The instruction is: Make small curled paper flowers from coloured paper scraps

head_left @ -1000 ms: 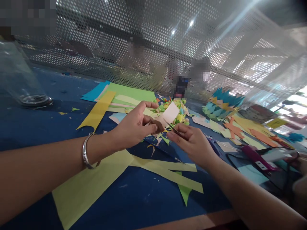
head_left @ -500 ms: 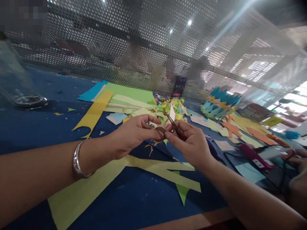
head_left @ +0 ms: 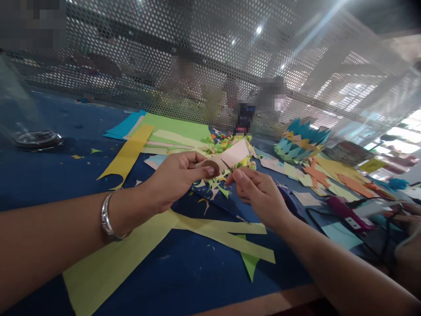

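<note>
My left hand [head_left: 176, 182], with a silver bangle at the wrist, is closed on a pale pink paper strip [head_left: 235, 152] and a round brown disc [head_left: 211, 168]. The disc lies under my thumb, against the strip's near end. My right hand [head_left: 263, 193] is closed round a pair of scissors [head_left: 226, 165]; their handles are hidden in my fingers. The thin dark blades point up and left, close to the strip's lower edge. Behind the strip is a heap of small paper cuttings [head_left: 248, 166], mostly green and yellow.
Yellow-green strips [head_left: 226, 241] and a yellow piece [head_left: 130, 153] lie on the blue table [head_left: 164, 281]. A glass jar [head_left: 37, 138] stands left. Rightward are a spiky paper ring [head_left: 302, 140], a magenta power strip [head_left: 350, 215] with cables, and another person's hand [head_left: 408, 224]. A perforated metal screen [head_left: 148, 66] rises behind.
The pink strip has swung flatter and now shows its broad side, with the disc facing me. My right hand has drawn slightly apart from the left, and the scissor blades now look nearly together.
</note>
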`<control>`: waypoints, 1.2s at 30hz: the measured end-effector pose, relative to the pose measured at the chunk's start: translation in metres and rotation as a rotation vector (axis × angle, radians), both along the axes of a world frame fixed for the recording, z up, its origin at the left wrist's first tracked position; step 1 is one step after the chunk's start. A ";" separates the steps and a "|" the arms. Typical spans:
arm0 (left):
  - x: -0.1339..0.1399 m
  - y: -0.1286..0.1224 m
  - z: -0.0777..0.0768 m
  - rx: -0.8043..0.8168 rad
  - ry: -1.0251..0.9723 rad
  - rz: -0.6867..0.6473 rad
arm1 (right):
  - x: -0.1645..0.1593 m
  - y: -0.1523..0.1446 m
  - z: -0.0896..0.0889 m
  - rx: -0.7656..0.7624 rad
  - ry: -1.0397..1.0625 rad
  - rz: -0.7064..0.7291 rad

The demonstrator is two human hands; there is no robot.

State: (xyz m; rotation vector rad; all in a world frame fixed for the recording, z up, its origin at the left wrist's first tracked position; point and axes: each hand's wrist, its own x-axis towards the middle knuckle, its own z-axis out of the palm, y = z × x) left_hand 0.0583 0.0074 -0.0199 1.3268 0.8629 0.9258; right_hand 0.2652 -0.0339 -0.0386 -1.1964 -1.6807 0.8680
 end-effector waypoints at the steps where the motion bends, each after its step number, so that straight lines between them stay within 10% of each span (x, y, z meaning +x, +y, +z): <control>1: 0.000 0.000 0.002 -0.003 0.002 0.010 | 0.000 0.000 0.000 -0.005 -0.015 -0.005; 36: 0.002 -0.001 -0.008 -0.011 -0.104 -0.154 | 0.000 0.000 0.004 -0.088 -0.039 0.063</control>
